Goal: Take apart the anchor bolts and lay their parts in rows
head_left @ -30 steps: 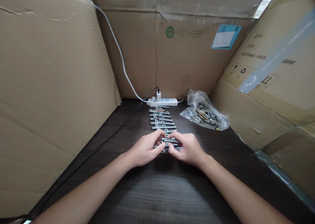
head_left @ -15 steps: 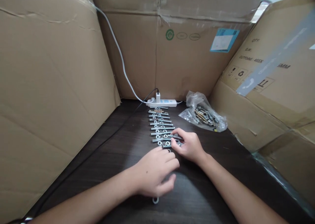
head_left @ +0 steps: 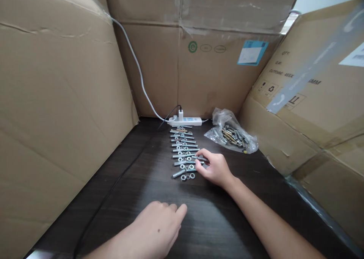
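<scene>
The hands stand apart over a dark wood-grain bench (head_left: 227,228). The right hand (head_left: 213,168) lies at the right edge of a column of silver metal bolts (head_left: 184,142), its thumb and forefinger curved about the ends of those nearest it; whether a piece is gripped between the fingertips cannot be told. The left hand (head_left: 157,228) lies nearer the wearer, well apart from the column, back upward and fingers curled; its palm is hidden, so whether it holds anything cannot be told.

The bolts lie crosswise, one behind another, from just left of the right hand to well beyond both hands, with small nuts and rings set between them. At the end closest to the left hand, a silver hexagonal nut (head_left: 183,178), a thin silver ring (head_left: 187,177) and a flat silver washer (head_left: 192,176) lie side by side. Just beyond the nut, a short silver cylinder (head_left: 178,173) lies askew.

Beyond the right hand, a crumpled clear plastic bag (head_left: 218,116) contains silver and gold-coloured metal fasteners (head_left: 231,135). Past the far end of the column, a white plastic power strip (head_left: 199,121) carries a white block-shaped plug (head_left: 181,115). Brown cardboard walls (head_left: 153,62) rise to the left of, to the right of and beyond the hands.
</scene>
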Tool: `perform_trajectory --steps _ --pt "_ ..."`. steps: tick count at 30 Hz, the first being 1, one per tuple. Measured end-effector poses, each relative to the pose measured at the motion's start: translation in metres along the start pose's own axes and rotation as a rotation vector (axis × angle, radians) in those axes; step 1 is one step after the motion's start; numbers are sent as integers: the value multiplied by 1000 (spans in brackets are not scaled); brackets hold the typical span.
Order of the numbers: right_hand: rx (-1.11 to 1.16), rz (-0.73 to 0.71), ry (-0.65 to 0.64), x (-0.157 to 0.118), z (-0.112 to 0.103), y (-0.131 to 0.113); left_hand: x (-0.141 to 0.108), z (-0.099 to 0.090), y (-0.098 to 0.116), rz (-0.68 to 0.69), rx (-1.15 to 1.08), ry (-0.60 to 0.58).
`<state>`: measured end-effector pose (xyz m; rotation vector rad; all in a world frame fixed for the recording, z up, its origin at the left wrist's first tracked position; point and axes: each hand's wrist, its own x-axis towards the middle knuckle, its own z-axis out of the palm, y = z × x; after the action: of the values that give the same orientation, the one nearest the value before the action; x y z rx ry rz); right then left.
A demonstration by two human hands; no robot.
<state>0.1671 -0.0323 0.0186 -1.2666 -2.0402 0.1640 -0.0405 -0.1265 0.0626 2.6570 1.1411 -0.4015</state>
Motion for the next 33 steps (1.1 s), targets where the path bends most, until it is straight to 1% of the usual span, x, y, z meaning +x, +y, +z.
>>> perform_trajectory --steps 2,7,10,13,16,19,24,28,33 --pt "2 9 -11 0 0 0 4 3 -1 8 -8 29" --pt "-8 16 -50 0 -1 -1 29 10 -10 -19 -48 202" --pt "-21 11 -100 1 -2 -4 43 10 -17 -54 -74 285" --pt "-24 -9 -164 -1 -5 -7 48 7 -24 -80 -108 306" --pt "-22 -5 -192 -6 -8 -7 44 5 -32 -90 -156 327" --pt "-41 29 -216 -10 -12 -2 40 5 -39 -109 -196 337" --pt "-78 85 -298 -12 -16 10 40 5 -46 -104 -245 335" --pt "-14 115 -308 -13 -13 15 42 4 -48 -94 -278 330" --pt "70 112 -310 -14 -6 14 45 3 -53 -73 -309 326"
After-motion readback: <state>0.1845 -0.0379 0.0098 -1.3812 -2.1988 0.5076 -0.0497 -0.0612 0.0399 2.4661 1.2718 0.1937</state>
